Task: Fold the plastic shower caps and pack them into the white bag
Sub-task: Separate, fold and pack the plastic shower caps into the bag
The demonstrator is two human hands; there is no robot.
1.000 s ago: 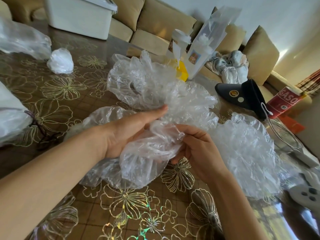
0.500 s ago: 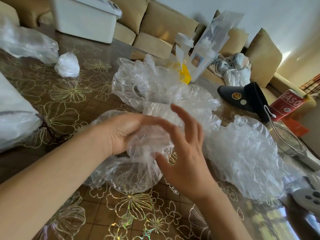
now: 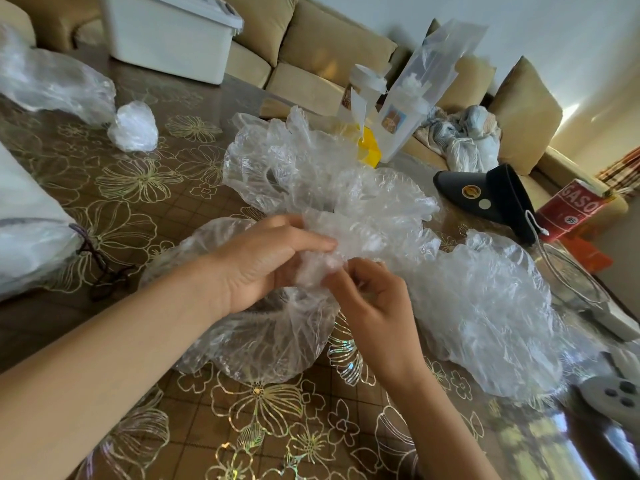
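A clear, crinkled shower cap [image 3: 270, 337] hangs between my hands above the flowered table [image 3: 145, 181]. My left hand [image 3: 266, 261] grips its gathered top with curled fingers. My right hand [image 3: 370, 296] pinches the same bunched plastic from the right. More loose clear caps lie behind [image 3: 322, 174] and to the right [image 3: 485, 306]. A small folded cap [image 3: 133, 128] sits at the back left. The white bag [image 3: 27, 223] with a dark drawstring lies at the left edge.
A white lidded bin [image 3: 169, 32] stands at the table's far end. A clear plastic bag [image 3: 52, 81] lies back left. A black cap [image 3: 491, 195], a red box [image 3: 571, 209], clear packaging [image 3: 426, 84], a yellow item [image 3: 370, 150] and a grey controller [image 3: 616, 396] crowd the right. Sofa cushions lie beyond.
My right hand, open with spread fingers half a second ago, has closed and now pinches the bunched plastic beside my left hand. The cap is gathered tighter.
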